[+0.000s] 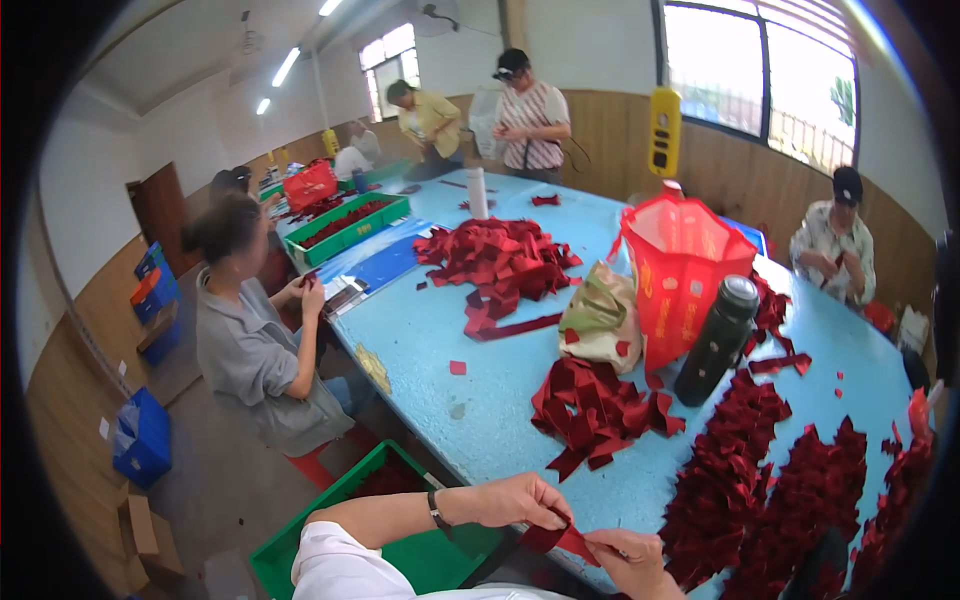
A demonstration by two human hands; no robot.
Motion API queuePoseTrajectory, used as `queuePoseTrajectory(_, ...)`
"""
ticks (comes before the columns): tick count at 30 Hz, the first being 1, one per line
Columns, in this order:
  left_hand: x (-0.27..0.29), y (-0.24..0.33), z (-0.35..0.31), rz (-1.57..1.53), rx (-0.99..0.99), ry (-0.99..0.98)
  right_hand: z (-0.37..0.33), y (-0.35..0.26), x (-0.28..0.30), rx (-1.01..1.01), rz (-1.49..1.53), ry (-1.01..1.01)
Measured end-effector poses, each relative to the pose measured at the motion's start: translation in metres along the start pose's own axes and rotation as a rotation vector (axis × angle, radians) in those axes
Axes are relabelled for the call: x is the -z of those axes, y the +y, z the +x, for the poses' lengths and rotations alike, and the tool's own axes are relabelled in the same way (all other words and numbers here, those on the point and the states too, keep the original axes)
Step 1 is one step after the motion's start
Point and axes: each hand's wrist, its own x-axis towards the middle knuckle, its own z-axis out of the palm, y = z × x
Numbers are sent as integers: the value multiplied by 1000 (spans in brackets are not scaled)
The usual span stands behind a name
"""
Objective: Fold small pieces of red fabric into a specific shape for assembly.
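Over the near edge of the table, my left hand (522,500) pinches a dark red fabric strip (543,538), thumb against fingers. My right hand (632,562) grips the same strip at its right end, so it spans the gap between both hands. A dark band is on my left wrist. Just beyond my hands lies a loose heap of red strips (590,412). To the right, long rows of folded red fabric pieces (728,465) stretch along the table. Below my left forearm sits a green crate (300,525), with more red pieces inside, partly hidden by my arm.
On the light blue table (440,400) stand a dark thermos (717,340), a red bag (680,265), a beige cloth bag (603,312) and a white bottle (478,193). Another red heap (495,255) lies farther back. A seated person (255,330) works at left; several others surround the table.
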Motion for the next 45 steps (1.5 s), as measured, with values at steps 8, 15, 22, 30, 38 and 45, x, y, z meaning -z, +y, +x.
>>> queuePoseTrajectory(8,-21,40,-7,176,55,138,12,24,8,158,-98,-13)
queuePoseTrajectory(15,0,22,9,128,73,28,7,45,5,102,91,-7)
queuePoseTrajectory(22,-3,28,8,204,99,13,5,47,8,69,186,-64)
queuePoseTrajectory(30,1,29,9,354,58,-1,7,56,16,-426,525,-183)
queuePoseTrajectory(38,-4,33,10,473,-8,-46,12,56,11,-688,624,-304)
queuePoseTrajectory(45,-4,36,6,497,-47,-40,14,51,14,-640,529,-410)
